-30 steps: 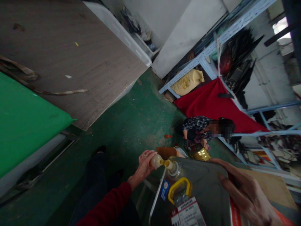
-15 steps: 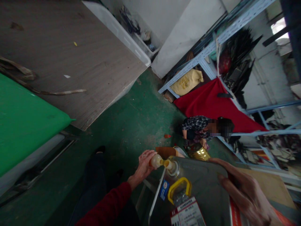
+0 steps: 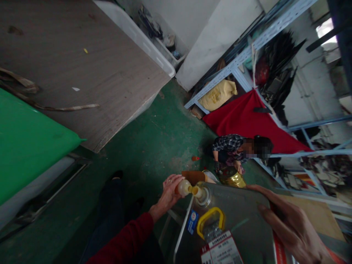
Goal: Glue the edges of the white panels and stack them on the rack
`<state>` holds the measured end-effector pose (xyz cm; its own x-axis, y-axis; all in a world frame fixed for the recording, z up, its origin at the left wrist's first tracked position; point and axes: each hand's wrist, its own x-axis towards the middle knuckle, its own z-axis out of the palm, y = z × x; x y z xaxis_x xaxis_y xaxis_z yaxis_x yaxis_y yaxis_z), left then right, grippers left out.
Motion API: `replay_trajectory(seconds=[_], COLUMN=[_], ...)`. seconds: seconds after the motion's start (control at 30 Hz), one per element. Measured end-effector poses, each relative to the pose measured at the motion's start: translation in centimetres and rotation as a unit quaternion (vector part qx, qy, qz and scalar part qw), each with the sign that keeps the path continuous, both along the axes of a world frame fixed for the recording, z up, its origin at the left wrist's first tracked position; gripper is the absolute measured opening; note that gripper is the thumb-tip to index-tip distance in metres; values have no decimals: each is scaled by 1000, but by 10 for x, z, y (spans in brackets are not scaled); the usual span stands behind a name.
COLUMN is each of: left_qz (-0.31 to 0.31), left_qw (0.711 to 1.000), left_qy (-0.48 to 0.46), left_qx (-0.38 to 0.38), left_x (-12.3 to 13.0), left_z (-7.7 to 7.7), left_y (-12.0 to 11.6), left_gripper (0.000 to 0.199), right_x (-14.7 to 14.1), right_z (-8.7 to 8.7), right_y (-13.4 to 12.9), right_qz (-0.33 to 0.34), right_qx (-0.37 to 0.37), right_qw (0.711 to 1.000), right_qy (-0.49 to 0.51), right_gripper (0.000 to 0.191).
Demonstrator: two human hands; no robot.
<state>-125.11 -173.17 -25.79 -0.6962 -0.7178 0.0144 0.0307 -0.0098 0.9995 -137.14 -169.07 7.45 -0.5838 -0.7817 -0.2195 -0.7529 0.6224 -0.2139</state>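
Observation:
My left hand [image 3: 169,192] is closed around a small translucent squeeze bottle [image 3: 183,187], held sideways. Its mouth meets the yellowish spout [image 3: 198,192] of a large grey metal can [image 3: 247,205], which is tilted. My right hand [image 3: 294,223] grips the can's far right edge, thumb on the top face and fingers over the side. A yellow carry handle [image 3: 201,224], a blue sticker [image 3: 192,221] and a white-and-red label [image 3: 223,253] are on the can's top. Whether liquid is flowing cannot be made out.
A co-worker [image 3: 231,146] in a checked shirt crouches ahead, hands at a gold-coloured tin [image 3: 235,179]. An orange bottle [image 3: 195,158] is on the green floor [image 3: 154,132]. A brown tabletop [image 3: 68,66] stands left; blue metal shelving [image 3: 239,60] with red cloth [image 3: 247,117] stands right.
The can's right edge and my right hand have shifted slightly to the right. My left hand keeps the bottle at the spout. The co-worker looks nearly unchanged.

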Motion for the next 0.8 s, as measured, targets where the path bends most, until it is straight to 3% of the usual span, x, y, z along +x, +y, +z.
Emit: replay_trajectory(seconds=[0.27,0.8], left_qz=[14,6], left_qw=[1000,1000], left_qy=[15,3], left_qx=[-2,-20], left_x=[1,-2], left_z=[1,0], left_y=[1,2], left_gripper=[69,69], right_x=[-5,-2], right_z=[1,7], right_y=[4,2], right_qz=[10,-39], right_qx=[1,7], right_qw=[1000,999], right_qy=[5,-13], right_gripper=[45,52])
